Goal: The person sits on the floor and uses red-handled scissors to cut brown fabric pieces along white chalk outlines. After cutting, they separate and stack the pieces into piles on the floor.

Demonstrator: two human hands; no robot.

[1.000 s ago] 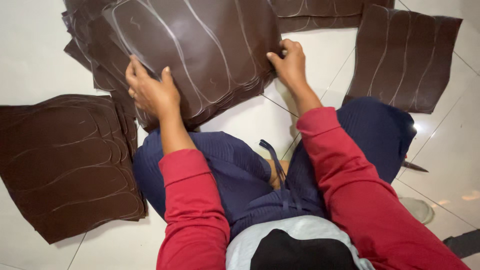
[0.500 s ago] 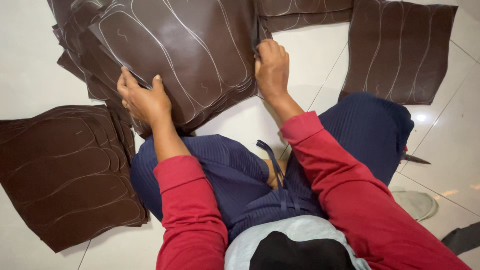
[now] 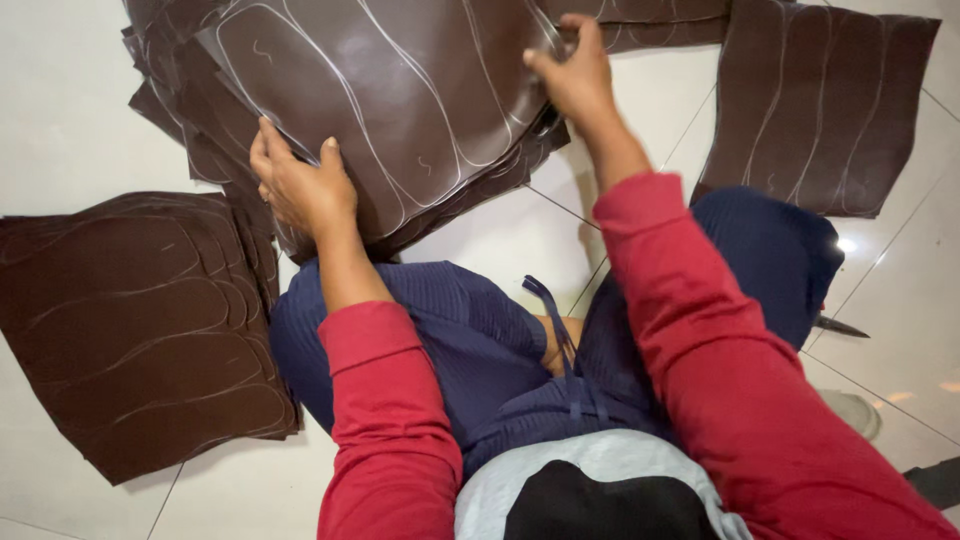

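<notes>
A: Item held?
B: A top brown sheet (image 3: pixel 400 90), marked with pale curved outlines, is gripped at upper centre of the frame. The left hand (image 3: pixel 300 185) is closed on its lower left edge; the right hand (image 3: pixel 575 75) is pinched on its right edge.

A: Surroundings?
B: A stack (image 3: pixel 190 140) is lain beneath it. Further brown sheets are recorded at left (image 3: pixel 130 330) and upper right (image 3: pixel 820 100), on a white tiled floor (image 3: pixel 60 100).

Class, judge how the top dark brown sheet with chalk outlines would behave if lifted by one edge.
Probably floppy: the top sheet already curves where the right hand lifts its edge. Likely light, since fingers alone raise it. Its glossy face looks fairly slippery, so it may slide off the stack beneath the left hand.
</notes>
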